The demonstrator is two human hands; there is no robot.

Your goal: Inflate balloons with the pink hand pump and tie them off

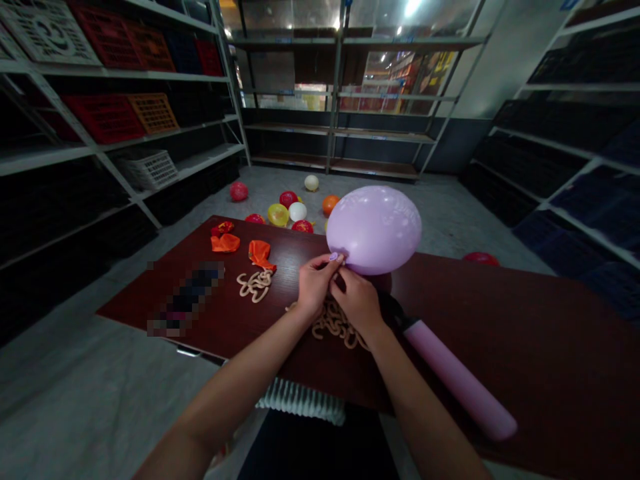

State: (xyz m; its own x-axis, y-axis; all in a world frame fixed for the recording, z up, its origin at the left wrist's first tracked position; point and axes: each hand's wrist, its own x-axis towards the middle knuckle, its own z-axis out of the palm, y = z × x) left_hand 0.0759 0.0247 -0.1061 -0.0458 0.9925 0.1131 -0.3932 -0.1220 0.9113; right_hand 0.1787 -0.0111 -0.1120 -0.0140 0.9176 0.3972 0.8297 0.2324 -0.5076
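A large inflated lilac balloon (pixel 375 227) rises just beyond my hands, its neck toward me. My left hand (pixel 316 283) pinches the balloon's neck, with the rolled lip showing above the fingertips. Close against it, my right hand (pixel 356 299) is closed with its fingertips at the same neck, partly hidden. Below both hands lies a heap of tan rubber bands (pixel 337 327) on the dark table. To the right rests a pink hand pump (pixel 457 377) with a black end, touching neither hand.
On the table (pixel 295 360) lie orange uninflated balloons (pixel 260 253), a smaller pile of tan bands (pixel 254 285) and a blurred-out dark object (pixel 193 293). Several inflated balloons (pixel 278 215) sit on the floor beyond. Shelves with crates (pixel 153 112) line the left; a metal rack (pixel 333 130) stands behind.
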